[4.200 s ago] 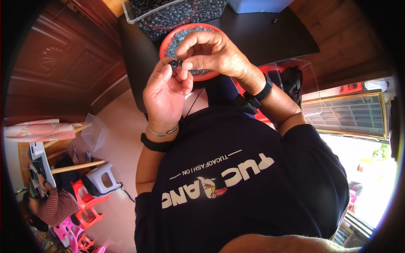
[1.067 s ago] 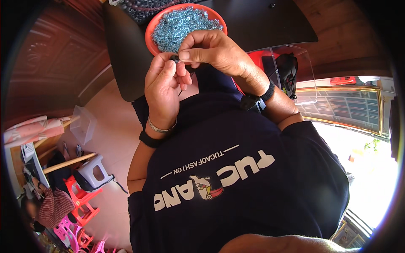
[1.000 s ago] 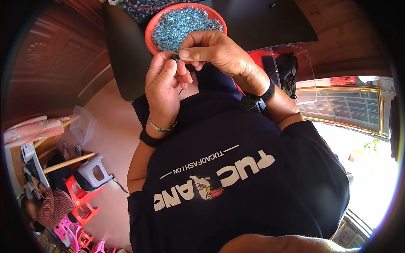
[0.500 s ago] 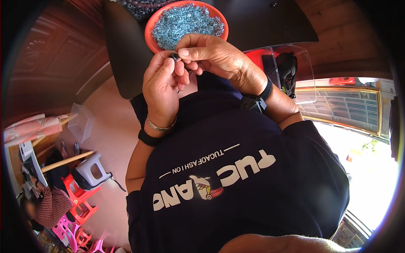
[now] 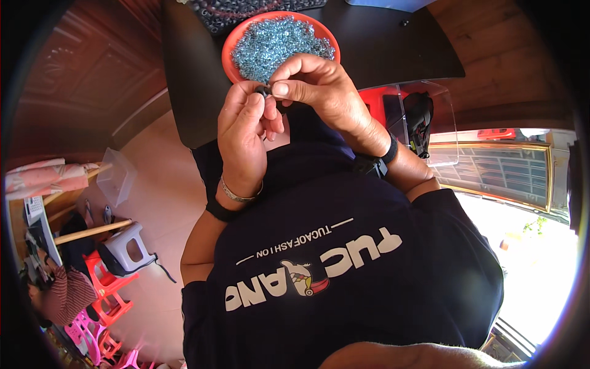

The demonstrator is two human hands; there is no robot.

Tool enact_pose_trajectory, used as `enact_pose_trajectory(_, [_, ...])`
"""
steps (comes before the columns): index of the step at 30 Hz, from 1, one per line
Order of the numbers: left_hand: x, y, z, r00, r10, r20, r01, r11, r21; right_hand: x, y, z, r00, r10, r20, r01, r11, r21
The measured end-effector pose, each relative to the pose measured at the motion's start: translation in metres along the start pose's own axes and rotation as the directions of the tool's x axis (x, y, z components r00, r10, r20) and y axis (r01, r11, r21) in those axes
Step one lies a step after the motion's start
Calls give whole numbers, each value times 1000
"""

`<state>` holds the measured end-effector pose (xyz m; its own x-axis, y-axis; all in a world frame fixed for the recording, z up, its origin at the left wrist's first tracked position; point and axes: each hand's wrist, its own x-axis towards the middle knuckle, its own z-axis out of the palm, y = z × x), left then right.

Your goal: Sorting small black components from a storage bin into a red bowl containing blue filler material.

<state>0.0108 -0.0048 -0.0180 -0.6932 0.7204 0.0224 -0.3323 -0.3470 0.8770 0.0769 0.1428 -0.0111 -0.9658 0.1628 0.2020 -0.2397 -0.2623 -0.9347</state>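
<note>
Head view. Small black piece (image 5: 263, 91): held just on the near side of the red bowl (image 5: 227, 56); could be dropped if the left hand's (image 5: 243, 136) fingertip pinch is slackened, or if jogged by the right hand (image 5: 330, 97). Left hand: palm turned up, piece grasped. Right hand: thumb and forefinger set beside the piece; whether anything is pinched cannot be told.

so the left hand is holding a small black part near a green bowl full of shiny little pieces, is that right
Not quite: the bowl is orange-red, not green, as the head view shows. The left hand is holding a small black part near it.
</note>
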Motion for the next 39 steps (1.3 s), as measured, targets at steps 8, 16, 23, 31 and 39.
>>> enact_pose_trajectory(8, [3, -11, -7, 994, -110, 27, 113, 971, -211, -4, -4, 8, 994, -57, -97, 14, 919, -393])
enact_pose_trajectory(16, [5, -16, -10, 984, -178, 13, 176, 955, -237, -5, -1, 7, 976, -207, -71, 118, 770, -627])
enact_pose_trajectory(23, [4, -14, -9, 988, -155, 8, 153, 965, -212, -5, 2, 5, 993, -36, -111, 16, 984, -180])
enact_pose_trajectory(31, [3, -14, -10, 990, -138, -5, 134, 971, -196, -2, 3, 1, 991, 78, -111, -92, 988, -127])
enact_pose_trajectory(39, [0, -12, -8, 989, -141, -40, 136, 985, -104, -5, 1, 0, 995, 19, -100, -40, 977, -209])
